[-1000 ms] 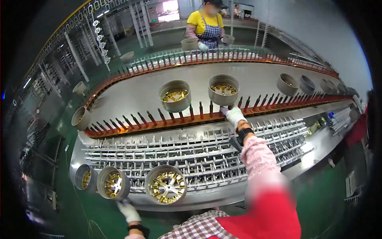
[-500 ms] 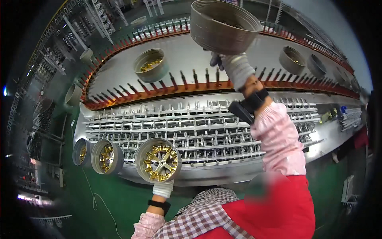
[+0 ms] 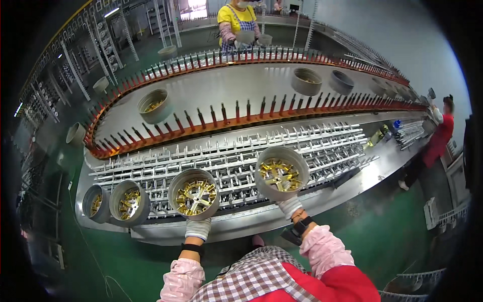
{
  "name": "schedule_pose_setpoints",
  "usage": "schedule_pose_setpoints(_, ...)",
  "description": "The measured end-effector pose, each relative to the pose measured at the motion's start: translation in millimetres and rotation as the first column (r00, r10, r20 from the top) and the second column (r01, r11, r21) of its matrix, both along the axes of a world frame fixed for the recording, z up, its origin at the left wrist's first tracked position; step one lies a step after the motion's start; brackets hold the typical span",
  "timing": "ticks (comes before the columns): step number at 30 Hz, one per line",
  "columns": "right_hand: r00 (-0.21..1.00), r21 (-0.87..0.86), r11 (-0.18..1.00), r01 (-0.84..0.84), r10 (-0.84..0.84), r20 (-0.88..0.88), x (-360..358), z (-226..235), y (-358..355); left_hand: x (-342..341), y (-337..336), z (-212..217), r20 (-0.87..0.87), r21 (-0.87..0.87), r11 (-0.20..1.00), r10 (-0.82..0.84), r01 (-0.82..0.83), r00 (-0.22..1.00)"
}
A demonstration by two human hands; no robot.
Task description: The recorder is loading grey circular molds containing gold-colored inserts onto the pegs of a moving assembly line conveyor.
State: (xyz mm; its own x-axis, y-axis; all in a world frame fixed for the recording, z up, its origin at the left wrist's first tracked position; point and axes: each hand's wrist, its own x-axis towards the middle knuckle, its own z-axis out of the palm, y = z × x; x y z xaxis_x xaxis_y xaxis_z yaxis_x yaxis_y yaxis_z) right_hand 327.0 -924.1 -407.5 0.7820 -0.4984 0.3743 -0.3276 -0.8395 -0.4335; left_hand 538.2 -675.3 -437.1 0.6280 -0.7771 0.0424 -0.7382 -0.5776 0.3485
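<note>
My left hand (image 3: 197,229), in a white knitted glove, grips the near side of a round grey tub (image 3: 172,195) at the table's front edge. Gold-coloured pieces (image 3: 205,187) lie around the spoked bottom inside it. To its right, my right hand (image 3: 289,207), gloved too, holds a second round grey tub (image 3: 300,165) over the metal racks (image 3: 241,170). Gold pieces (image 3: 279,171) are heaped in that one. Both tubs hide most of my fingers. Whether the right tub rests on the racks I cannot tell.
Two more grey tubs (image 3: 147,206) with gold pieces stand at the left front. Behind the racks runs an orange conveyor track (image 3: 226,124) with upright red, dark-tipped pins. Further tubs (image 3: 166,110) sit inside its loop. A person in yellow (image 3: 229,19) works beyond; another in red (image 3: 440,136) stands right.
My right hand has come down and toward me with its tub, from above the conveyor to over the racks. The left hand stays at its tub. My view has tilted up, showing other people.
</note>
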Motion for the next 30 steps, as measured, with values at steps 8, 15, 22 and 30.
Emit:
schedule_pose_setpoints(8, 1.000, 0.140, 0.990, 0.008, -0.011, 0.024, 21, -3, 6, 7, 0, -1, -0.044, -0.092, 0.995, 0.021, -0.024, 0.999)
schedule_pose_setpoints(15, 0.992, 0.098, 0.989, -0.107, 0.100, 0.077, 55, 23, 18, 15, 8, -17, 0.205, -0.076, 0.996, -0.026, 0.042, 0.978)
schedule_pose_setpoints(22, 0.997, 0.185, 0.981, -0.054, 0.045, 0.055, 51, -22, 34, 3, -11, 9, -0.041, 0.060, 0.997, 0.060, -0.058, 0.997)
schedule_pose_setpoints(30, 0.989, 0.324, 0.938, -0.127, 0.143, -0.026, 19, -52, 12, -5, -7, 10, 0.070, 0.066, 0.997, 0.035, -0.040, 0.997)
